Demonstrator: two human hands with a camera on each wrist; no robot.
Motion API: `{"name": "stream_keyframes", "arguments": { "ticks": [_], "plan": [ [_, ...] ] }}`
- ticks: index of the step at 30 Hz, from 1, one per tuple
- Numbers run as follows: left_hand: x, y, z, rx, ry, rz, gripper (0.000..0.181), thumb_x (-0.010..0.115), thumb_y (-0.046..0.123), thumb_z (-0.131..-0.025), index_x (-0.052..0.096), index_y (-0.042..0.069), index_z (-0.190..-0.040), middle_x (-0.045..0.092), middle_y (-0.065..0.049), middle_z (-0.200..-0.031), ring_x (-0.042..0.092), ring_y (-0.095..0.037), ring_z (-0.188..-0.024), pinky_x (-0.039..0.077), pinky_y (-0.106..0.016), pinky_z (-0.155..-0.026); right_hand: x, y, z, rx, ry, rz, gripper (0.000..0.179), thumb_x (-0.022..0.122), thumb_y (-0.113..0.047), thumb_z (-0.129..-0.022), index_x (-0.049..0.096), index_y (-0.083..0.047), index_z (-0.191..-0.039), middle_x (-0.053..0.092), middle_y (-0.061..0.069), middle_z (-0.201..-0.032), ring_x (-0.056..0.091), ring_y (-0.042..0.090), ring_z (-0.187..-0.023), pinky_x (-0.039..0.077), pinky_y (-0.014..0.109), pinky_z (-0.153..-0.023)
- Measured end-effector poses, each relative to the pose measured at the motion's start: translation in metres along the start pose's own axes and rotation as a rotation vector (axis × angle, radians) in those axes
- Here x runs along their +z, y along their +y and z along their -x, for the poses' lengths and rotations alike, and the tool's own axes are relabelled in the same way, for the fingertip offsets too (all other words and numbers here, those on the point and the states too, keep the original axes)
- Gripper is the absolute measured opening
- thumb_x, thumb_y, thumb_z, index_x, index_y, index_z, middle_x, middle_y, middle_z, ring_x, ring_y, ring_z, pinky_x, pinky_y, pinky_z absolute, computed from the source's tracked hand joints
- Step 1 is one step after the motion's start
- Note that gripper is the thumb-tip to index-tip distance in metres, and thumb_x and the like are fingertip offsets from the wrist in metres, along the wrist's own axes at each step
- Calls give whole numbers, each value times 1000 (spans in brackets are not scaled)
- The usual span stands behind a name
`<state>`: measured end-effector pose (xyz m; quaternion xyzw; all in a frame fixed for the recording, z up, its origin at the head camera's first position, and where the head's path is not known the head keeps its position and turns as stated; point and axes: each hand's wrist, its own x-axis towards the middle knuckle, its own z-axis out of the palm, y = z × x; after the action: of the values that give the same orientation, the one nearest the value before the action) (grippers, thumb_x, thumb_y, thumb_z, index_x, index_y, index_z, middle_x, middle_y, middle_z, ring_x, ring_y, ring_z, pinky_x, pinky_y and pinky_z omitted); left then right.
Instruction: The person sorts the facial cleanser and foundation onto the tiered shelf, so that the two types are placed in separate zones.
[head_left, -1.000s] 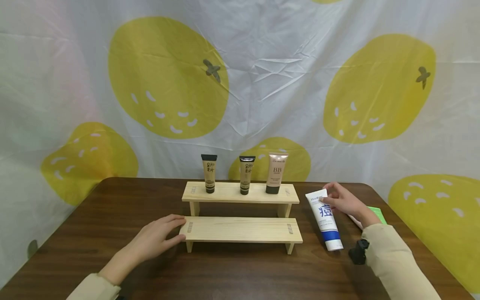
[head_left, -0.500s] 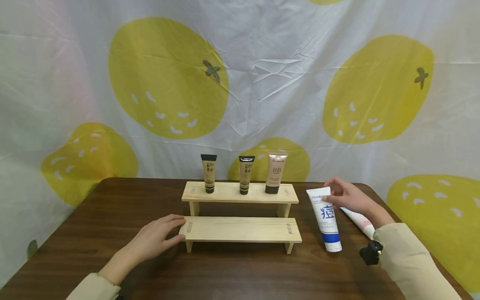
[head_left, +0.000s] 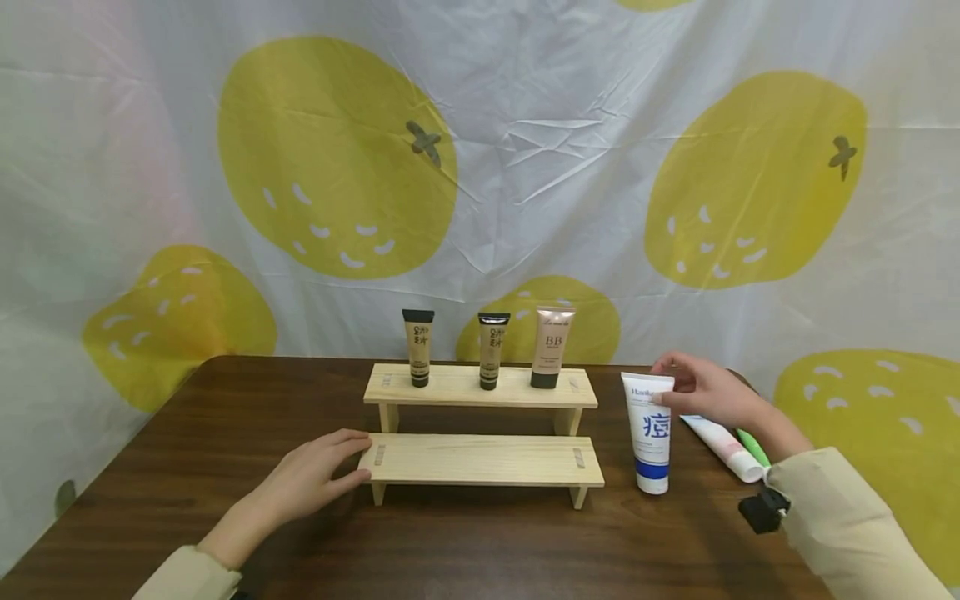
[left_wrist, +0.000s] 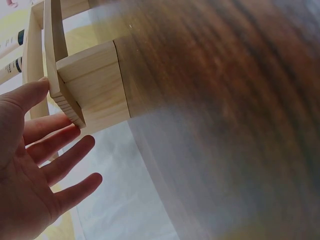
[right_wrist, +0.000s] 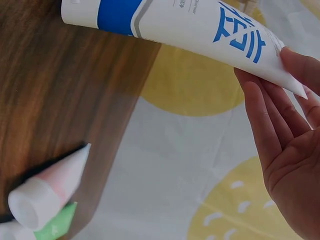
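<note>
My right hand (head_left: 708,390) pinches the top, crimped end of a white squeeze tube (head_left: 651,442) with blue lettering and a blue band. The tube is upright, cap end down, right of the stand; whether the cap touches the table cannot be told. In the right wrist view, the thumb presses the tube's front with fingers behind. My left hand (head_left: 315,471) touches the left end of the lower shelf (head_left: 480,457) of a two-step wooden stand, its fingers fairly straight and spread in the left wrist view. Three small tubes stand on the upper shelf (head_left: 453,385), including a pinkish BB tube (head_left: 552,350).
A white and pink tube (head_left: 723,448) lies on the brown table (head_left: 480,542) beyond my right wrist, with a green tube (head_left: 752,447) partly hidden beside it. Behind the table hangs a white cloth (head_left: 540,192) printed with yellow fruit.
The white and blue tube has gone from slanted to upright, shifting slightly right. My right forearm has moved right, uncovering the pink tube. My left hand and the stand have stayed put.
</note>
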<state>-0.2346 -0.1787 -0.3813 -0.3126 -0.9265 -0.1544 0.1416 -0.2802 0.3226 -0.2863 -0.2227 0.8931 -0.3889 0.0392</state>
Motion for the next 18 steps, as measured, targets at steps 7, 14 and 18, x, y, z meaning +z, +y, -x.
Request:
{"name": "stream_keyframes", "arguments": {
  "ticks": [7, 14, 18],
  "plan": [
    [-3, 1, 0, -2, -13, 5, 45, 56, 38, -85, 59, 3, -113, 55, -8, -113, 54, -23, -98, 44, -41, -77, -5, -17, 1, -117, -9, 2, 27, 60, -4, -83, 45, 2, -104, 59, 14, -82, 59, 23, -74, 50, 35, -60],
    [-3, 0, 0, -3, -18, 5, 45, 56, 37, -85, 59, 3, -114, 55, -8, -113, 54, -23, -99, 44, -41, -77, -9, -34, 1, -185, 24, 68, 24, 61, -2, -82, 47, -1, -102, 60, 12, -83, 60, 23, -75, 49, 32, -62],
    [-4, 1, 0, 15, -11, 5, 45, 54, 39, -86, 59, 2, -113, 55, -8, -112, 55, -23, -97, 45, -41, -76, -10, -41, 2, -194, 21, 82, 24, 60, -2, -83, 47, -2, -102, 61, 12, -83, 61, 23, -77, 49, 32, -64]
  ]
}}
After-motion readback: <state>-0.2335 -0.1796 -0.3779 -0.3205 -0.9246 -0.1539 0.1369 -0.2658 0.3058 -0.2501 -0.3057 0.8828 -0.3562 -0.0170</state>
